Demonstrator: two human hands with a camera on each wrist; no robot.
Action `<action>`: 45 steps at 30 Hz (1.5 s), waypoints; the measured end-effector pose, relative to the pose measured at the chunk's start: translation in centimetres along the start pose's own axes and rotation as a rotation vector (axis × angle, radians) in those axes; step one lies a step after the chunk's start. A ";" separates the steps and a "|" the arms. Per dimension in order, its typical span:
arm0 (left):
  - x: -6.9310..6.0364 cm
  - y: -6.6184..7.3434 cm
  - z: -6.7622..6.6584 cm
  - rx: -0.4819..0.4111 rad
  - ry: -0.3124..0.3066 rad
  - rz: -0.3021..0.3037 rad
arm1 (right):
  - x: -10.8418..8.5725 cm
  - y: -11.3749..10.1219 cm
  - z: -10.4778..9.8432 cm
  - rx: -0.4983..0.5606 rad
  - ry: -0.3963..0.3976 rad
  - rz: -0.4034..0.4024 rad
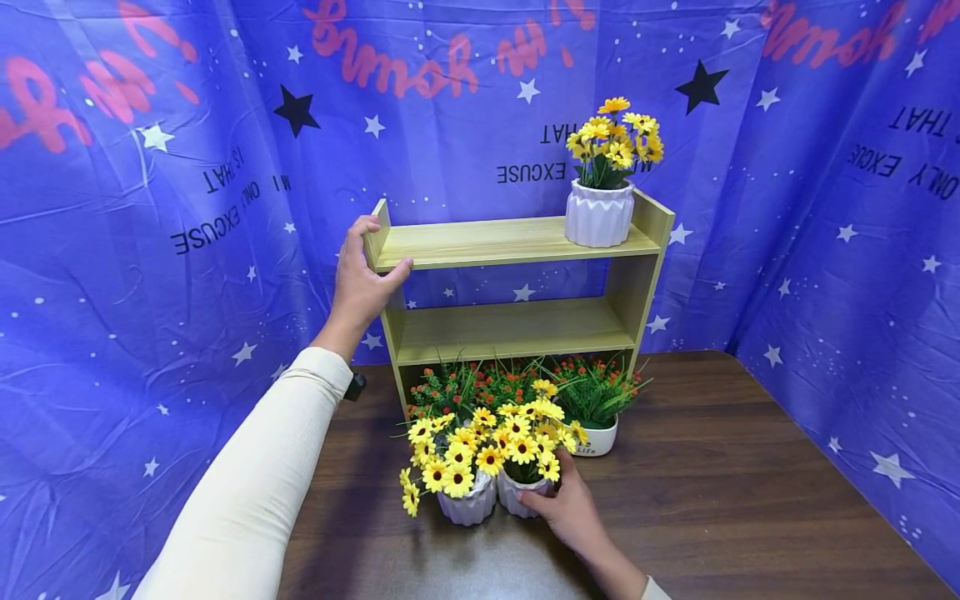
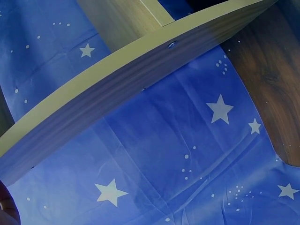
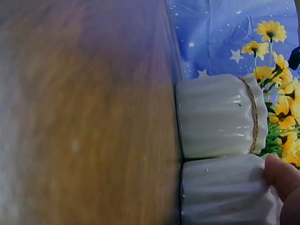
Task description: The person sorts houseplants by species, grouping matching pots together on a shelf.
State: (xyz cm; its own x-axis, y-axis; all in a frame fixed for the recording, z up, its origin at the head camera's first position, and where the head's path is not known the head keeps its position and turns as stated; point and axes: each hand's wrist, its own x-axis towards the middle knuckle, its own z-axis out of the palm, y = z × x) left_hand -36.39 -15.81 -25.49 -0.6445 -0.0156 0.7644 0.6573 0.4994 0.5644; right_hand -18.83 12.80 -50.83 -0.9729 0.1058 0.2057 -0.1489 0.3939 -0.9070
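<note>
Right hand (image 1: 573, 512) grips 1 flowerpot (image 1: 516, 498); planter (image 1: 598, 442) reads "Life", curtain (image 1: 450, 158) "EXCUSE".

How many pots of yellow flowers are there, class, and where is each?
3: the upper pot, on the top shelf; the left pot and right pot, side by side on the table, the latter held by the right hand. None seems hidden.

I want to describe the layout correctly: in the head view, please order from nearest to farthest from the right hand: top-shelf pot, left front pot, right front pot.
1. Right front pot: held by the right hand.
2. Left front pot: beside the first, on its left.
3. Top-shelf pot: far up, at the right end of the shelf.
</note>
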 end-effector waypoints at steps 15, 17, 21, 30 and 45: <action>0.0 0.0 0.0 0.004 -0.001 -0.003 | 0.0 -0.4 0.5 -0.024 0.042 0.034; 0.0 -0.1 0.0 0.008 -0.001 -0.002 | -0.1 -0.3 0.6 -0.016 0.052 0.035; -0.1 -0.3 0.1 0.005 0.002 0.005 | -0.1 -0.2 0.6 0.009 0.066 0.029; 0.0 -0.2 0.0 -0.002 -0.002 0.006 | 0.0 -1.1 0.0 0.034 0.091 0.030; 0.1 -0.2 0.0 0.003 0.004 0.008 | 0.9 -5.2 -2.9 0.126 0.133 0.016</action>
State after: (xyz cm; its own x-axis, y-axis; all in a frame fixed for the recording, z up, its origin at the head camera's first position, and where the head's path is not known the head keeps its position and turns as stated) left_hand -36.60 -15.89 -25.53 -0.6376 -0.0152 0.7702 0.6614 0.5019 0.5574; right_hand -18.38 13.50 -44.86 -0.9446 0.2346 0.2297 -0.1622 0.2749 -0.9477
